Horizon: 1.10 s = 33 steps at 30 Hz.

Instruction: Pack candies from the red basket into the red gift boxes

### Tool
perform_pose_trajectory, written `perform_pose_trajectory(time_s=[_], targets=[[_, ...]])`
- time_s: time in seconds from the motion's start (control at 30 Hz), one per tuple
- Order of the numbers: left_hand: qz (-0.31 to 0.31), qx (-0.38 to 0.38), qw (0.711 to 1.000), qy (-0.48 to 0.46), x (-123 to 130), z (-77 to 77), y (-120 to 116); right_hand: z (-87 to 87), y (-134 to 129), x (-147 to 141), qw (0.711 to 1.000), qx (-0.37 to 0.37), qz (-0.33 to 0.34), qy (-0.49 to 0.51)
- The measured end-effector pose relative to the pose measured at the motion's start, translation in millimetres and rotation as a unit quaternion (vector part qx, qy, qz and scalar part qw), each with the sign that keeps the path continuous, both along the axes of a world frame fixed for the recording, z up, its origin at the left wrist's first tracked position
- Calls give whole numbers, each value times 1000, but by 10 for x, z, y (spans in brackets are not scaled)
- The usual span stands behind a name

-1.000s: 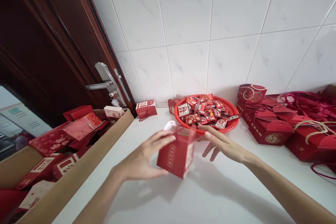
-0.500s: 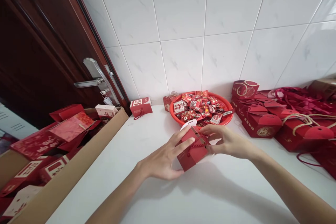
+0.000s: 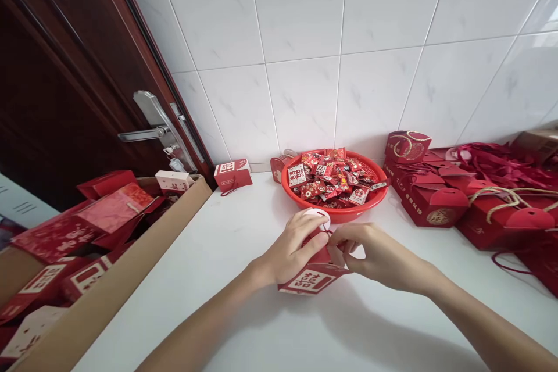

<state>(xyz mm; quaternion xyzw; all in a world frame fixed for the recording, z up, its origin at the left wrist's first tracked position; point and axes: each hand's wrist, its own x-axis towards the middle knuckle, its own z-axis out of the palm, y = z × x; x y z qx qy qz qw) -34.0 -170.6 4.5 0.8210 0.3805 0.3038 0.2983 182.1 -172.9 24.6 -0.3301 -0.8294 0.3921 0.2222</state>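
Note:
A small red gift box (image 3: 308, 281) with a white printed panel stands on the white tabletop in front of me. My left hand (image 3: 291, 248) grips the box from its left and top, fingers bent over the upper edge by a pale rounded flap. On the other side my right hand (image 3: 370, 250) pinches at the box's top right edge, thumb and forefinger together by the flap and a red cord. What exactly lies between those fingertips is partly hidden. Just behind the box is a red plastic basket (image 3: 349, 213) heaped with wrapped candies (image 3: 325, 177).
Left of me, a cardboard carton (image 3: 143, 267) holds several red boxes. Another red box (image 3: 234, 177) stands by the tiled wall. Several red boxes with rope handles (image 3: 436, 206) and a heap of red ribbons (image 3: 501, 165) lie at right. A door (image 3: 87, 58) is at left.
The gift box has turned and been set more upright, so its white printed panel now faces me. My left hand has shifted onto its top, and the right hand's fingers have drawn together.

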Motion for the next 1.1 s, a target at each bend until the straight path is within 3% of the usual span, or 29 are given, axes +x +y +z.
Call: perform_pose_trajectory(time_s=[0.17,0.3,0.43,0.67,0.87,0.97,1.1], targets=[[79,-26,995,-50,88,40,34,12,-61,12,989,105,-52,-85],[99,-69,988,-94,44,-21,85,58,-88,82,978,149,-91,-110],[103,-51,991,-70,-42,-64,101,89,-52,145,984,118,-94,-95],[94,63,985,130,70,13,1,71,-24,75,990,71,-74,-97],[179,-19,973,146,-5,169,33,66,-25,130,968,66,-122,-208],[156,-73,973,153,-205,192,41,60,-3,192,959,54,-127,-247],[83,-84,985,125,-460,75,14,45,44,223,966,26,-100,-238]])
